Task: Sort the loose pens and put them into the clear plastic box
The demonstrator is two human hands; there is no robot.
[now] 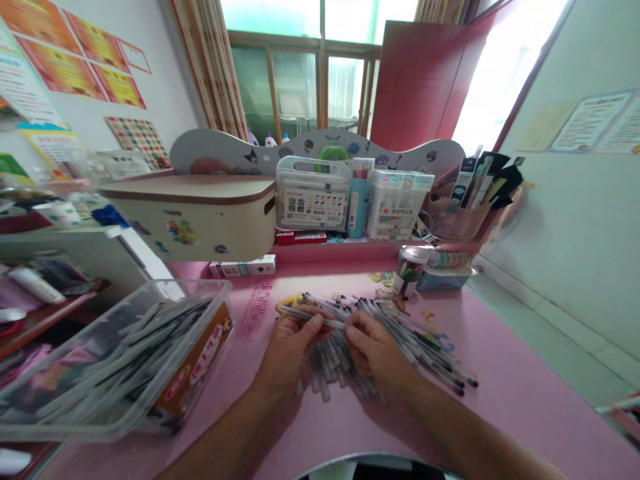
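Between my two hands a slim clear pen [327, 321] is held almost level above the pink desk [240, 373]. My left hand [291, 343] pinches its left part between thumb and fingers. The right end is in the fingertips of my right hand [376, 348]. Below and between the hands lies a pile of clear pen parts [325, 367], partly hidden by my right hand. Several pens with black ends [430, 347] spread out to the right, beyond my right wrist.
A clear plastic bin [125, 417] full of pens stands at the left, with a brown box [197, 367] beside it. Behind are a lidded cream box [200, 220], marker cases [313, 200], a clear jar [409, 270] and a pink pen holder [457, 220].
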